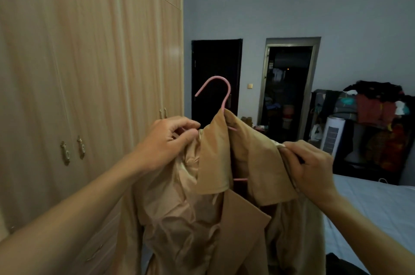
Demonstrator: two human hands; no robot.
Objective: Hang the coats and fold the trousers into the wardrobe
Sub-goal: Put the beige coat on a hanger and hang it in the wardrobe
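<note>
Left hand (166, 141) and right hand (313, 168) hold the coat (215, 162) up by its shoulders, fingers (187, 136) pinching cloth; the hook (229, 91) rises between them, opening left toward the shut wardrobe (89, 72), nearer the left hand.

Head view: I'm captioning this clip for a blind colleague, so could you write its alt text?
A left hand and a right hand hold up a tan coat on a pink hanger, each gripping fabric near a shoulder, beside a closed wooden wardrobe. A bed and a heap of clothes lie behind.
</note>
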